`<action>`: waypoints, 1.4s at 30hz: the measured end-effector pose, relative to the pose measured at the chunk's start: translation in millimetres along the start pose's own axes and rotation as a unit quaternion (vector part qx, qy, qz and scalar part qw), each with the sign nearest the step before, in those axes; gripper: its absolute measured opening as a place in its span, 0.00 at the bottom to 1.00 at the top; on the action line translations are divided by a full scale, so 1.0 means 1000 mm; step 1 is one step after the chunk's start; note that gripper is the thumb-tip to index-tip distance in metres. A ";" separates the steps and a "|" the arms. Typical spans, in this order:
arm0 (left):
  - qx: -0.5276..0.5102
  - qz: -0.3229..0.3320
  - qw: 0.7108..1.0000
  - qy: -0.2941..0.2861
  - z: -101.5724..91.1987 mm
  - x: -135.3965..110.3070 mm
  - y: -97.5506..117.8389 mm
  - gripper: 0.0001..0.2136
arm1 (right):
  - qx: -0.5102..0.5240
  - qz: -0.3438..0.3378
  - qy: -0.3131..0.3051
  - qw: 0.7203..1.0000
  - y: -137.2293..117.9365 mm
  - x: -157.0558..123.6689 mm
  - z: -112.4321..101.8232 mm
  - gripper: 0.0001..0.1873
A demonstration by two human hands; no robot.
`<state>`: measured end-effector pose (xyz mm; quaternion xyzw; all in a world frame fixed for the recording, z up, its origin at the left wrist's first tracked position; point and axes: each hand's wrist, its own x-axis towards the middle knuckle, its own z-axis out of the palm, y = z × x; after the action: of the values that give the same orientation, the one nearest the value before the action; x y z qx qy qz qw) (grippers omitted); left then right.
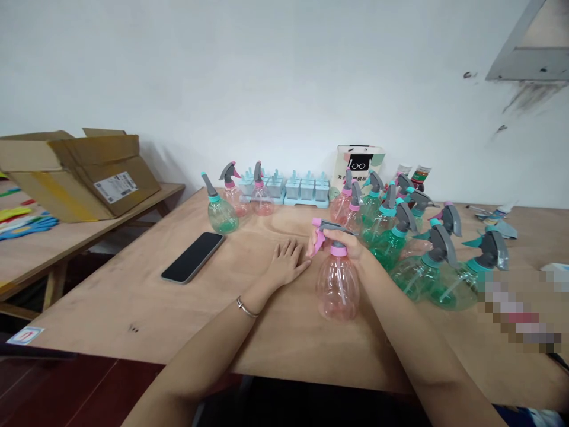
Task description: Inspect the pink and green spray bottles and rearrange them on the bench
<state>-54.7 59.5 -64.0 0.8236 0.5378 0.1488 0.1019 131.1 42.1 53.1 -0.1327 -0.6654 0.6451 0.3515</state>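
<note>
My right hand (pixel 348 244) is closed around the neck and grey-and-pink trigger head of a clear pink spray bottle (pixel 338 287), which is upright at the front of the table. Palm down on the wood, my left hand (pixel 287 261) lies flat with its fingers stretched out, just left of that bottle. A black phone (pixel 192 257) rests further left. Beyond my right forearm stand several green spray bottles (pixel 418 276) and a few pink ones (pixel 353 219). At the back left, a green spray bottle (pixel 223 214) stands beside two pink spray bottles (pixel 263 201).
Light-blue popsicle moulds (pixel 306 191) stand against the wall, near a printed paper bag (pixel 355 163) and dark-red bottles (pixel 420 177). On a side table at left sit an open cardboard box (pixel 89 178) and colourful gloves (pixel 33 226). A sticker (pixel 25 336) marks the wooden table's (pixel 146 323) left corner.
</note>
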 end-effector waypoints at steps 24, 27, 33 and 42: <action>0.041 -0.028 0.998 -0.023 -0.003 0.000 0.005 0.32 | -0.079 -0.059 0.007 0.995 0.019 -0.001 -0.013 0.19; -0.020 0.001 1.000 0.014 -0.006 -0.001 0.006 0.27 | -0.142 -0.082 0.089 0.983 0.017 -0.001 -0.010 0.19; -0.271 0.119 0.949 0.105 -0.008 -0.009 0.018 0.22 | -0.225 -0.094 0.289 0.926 0.016 0.005 -0.008 0.16; -0.355 0.166 0.916 0.087 0.007 -0.006 0.038 0.40 | -0.323 -0.132 0.388 0.853 0.025 -0.001 -0.004 0.24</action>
<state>-22.1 38.7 -58.6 0.7945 0.3124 0.4157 0.3138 127.5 48.0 28.5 -0.3891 -0.6568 0.2371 0.6008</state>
